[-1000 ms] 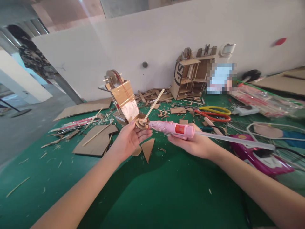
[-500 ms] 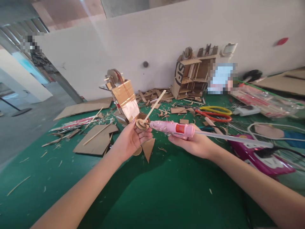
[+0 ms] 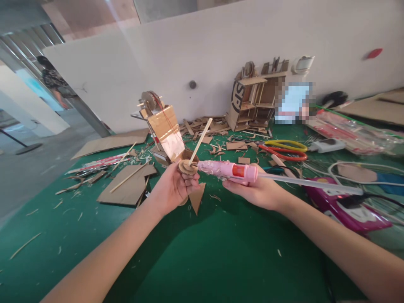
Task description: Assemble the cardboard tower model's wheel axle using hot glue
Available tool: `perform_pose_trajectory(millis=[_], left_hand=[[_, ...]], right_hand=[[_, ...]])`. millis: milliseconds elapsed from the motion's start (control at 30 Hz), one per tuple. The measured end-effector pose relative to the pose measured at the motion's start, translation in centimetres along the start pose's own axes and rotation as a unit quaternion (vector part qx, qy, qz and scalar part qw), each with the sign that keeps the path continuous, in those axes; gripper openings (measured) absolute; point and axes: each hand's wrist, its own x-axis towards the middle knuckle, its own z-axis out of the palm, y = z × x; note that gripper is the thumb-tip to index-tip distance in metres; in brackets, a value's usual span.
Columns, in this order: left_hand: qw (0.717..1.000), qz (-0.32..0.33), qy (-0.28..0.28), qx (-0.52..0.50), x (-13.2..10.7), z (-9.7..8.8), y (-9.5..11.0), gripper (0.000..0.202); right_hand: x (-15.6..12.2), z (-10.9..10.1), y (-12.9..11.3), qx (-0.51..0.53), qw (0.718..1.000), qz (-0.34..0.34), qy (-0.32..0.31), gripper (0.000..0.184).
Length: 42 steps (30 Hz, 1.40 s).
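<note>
My left hand is closed around a small round cardboard wheel, with a thin wooden stick standing tilted out of its middle. My right hand grips a pink hot glue gun, and a long clear glue stick sticks out of its back end. The gun's nozzle is at the wheel, close by the foot of the stick; whether they touch I cannot tell. Behind my left hand stands a taped cardboard model with a wheel and red string on top. A pointed cardboard scrap lies below the fingers.
Cardboard shelves stand against the wall. Scissors with orange and yellow handles lie at right, near a magenta power strip and cables. A cardboard sheet with a stick lies left. A person is in the far left background.
My left hand has turned the wheel slightly, and the stick's upper end has swung a little to the left. The glue gun has shifted slightly left.
</note>
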Motion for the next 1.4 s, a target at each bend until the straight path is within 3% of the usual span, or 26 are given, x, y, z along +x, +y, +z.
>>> perform_pose_trajectory(millis=[467,1000,1400], left_hand=[[0.999,-0.010,-0.018,-0.024,-0.07,-0.18,0.25,0.047],[0.999,-0.020,0.006,-0.038,-0.14,-0.22,0.15,0.042],[0.999,-0.001,-0.029,-0.032,-0.12,-0.33,0.14,0.039]], right_hand=[[-0.16,0.06,-0.12,0.033,0.999,0.013,-0.007,0.029],[-0.18,0.20,-0.25,0.044,0.999,0.023,-0.010,0.027],[-0.19,0.13,-0.29,0.052,0.998,0.031,-0.015,0.029]])
